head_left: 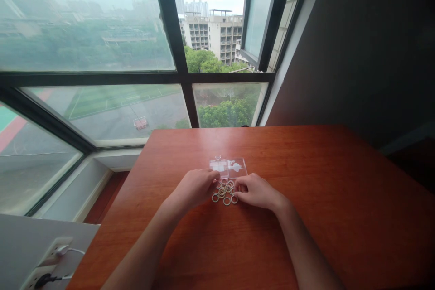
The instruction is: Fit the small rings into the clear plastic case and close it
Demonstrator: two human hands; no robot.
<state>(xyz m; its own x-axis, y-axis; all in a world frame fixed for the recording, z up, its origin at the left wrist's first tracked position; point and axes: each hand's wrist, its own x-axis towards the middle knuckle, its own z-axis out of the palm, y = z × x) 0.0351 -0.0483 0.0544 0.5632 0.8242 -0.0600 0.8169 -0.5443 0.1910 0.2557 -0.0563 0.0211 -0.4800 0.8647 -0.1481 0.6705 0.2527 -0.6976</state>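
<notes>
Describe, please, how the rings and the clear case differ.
The rings are round with open centres; the clear case is straight-edged. The rings look opaque; the clear case is see-through with white patches. The rings lie loosely clustered; the clear case lies just beyond them. Both rest on the table.

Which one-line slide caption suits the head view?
Left hand and right hand flank small pale round rings near a clear rectangular case on a reddish wooden table.

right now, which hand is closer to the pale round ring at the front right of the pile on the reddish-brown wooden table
Right. The right hand is just beside the pale round ring, touch unclear; the left hand is at the far left of the ring pile.
</notes>
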